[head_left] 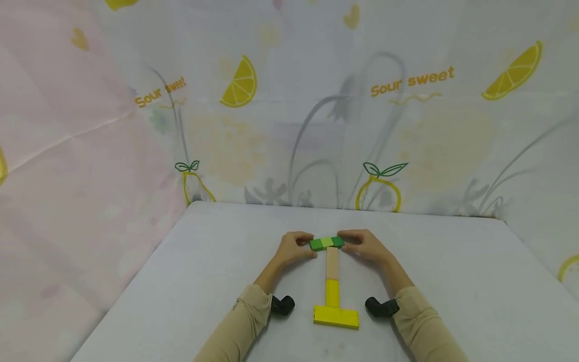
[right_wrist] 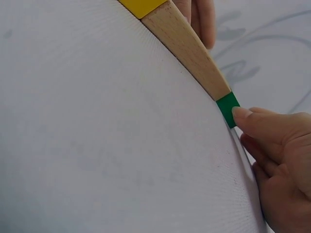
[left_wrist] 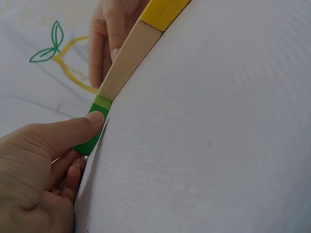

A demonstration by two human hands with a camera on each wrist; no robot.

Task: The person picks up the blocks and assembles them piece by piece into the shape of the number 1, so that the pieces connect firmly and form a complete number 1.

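Note:
A row of green blocks [head_left: 326, 243], light green in the middle and darker at both ends, lies across the far end of a wooden block [head_left: 332, 262]. My left hand [head_left: 291, 247] pinches its left end; in the left wrist view the thumb [left_wrist: 96, 118] presses the dark green block [left_wrist: 88, 138]. At the other end my right hand [head_left: 365, 245] grips the right dark green block [right_wrist: 227, 108], thumb [right_wrist: 243, 114] on its near face. Nearer me, a yellow block [head_left: 332, 293] continues the line and meets a crosswise yellow piece [head_left: 336, 318].
The blocks lie on a white-covered table [head_left: 217, 261]. A patterned cloth wall [head_left: 289, 141] rises along its back edge, and another stands at the left. Both forearms wear dark wrist cameras [head_left: 283, 305], one on each side of the yellow pieces.

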